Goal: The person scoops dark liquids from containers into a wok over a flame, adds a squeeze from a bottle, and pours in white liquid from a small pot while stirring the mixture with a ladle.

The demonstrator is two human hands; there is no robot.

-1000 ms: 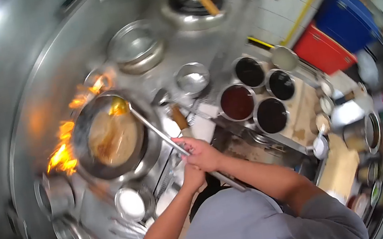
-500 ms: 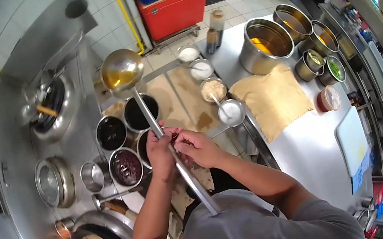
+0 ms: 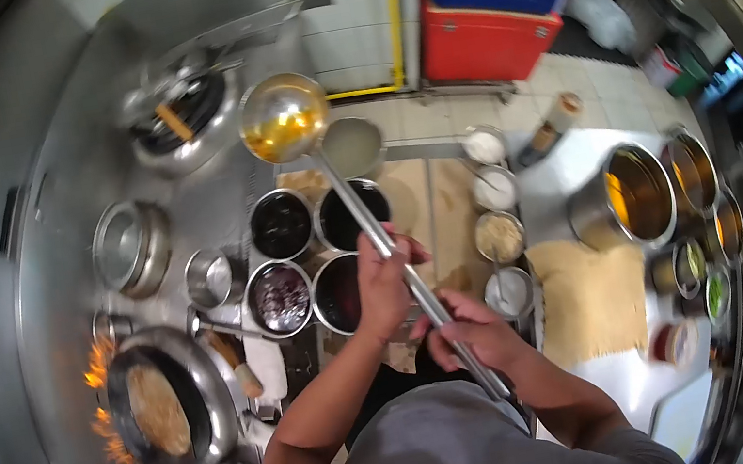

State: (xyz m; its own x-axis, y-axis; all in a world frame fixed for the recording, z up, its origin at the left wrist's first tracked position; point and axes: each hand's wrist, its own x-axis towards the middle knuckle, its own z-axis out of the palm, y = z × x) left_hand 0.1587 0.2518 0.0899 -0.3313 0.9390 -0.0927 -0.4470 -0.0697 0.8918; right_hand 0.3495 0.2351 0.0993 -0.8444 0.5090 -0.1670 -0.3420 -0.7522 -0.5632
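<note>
A long-handled metal ladle (image 3: 334,171) slants across the middle of the view, with yellowish, shiny liquid in its bowl. My left hand (image 3: 387,283) is closed round the middle of the handle. Lower down, near the handle's end, my right hand (image 3: 474,328) grips it too, its fingers showing on both sides. Beneath and left of the ladle stand round pots of dark liquid, among them a black one (image 3: 281,224) and one with reddish-brown contents (image 3: 279,298). A pot of cloudy liquid (image 3: 353,146) sits behind the ladle bowl.
At left, flames (image 3: 107,404) rise beside a wok (image 3: 196,384) with brownish contents. Bowls of white powder (image 3: 493,188) line the counter's edge on the right. Beyond them are a tan cloth (image 3: 591,298) and a tall metal pot (image 3: 596,212) of amber liquid.
The view has swung left, bringing more of the wok into sight. My right hand has moved from beside my left hand down to the lower handle. The ladle stays held up.
</note>
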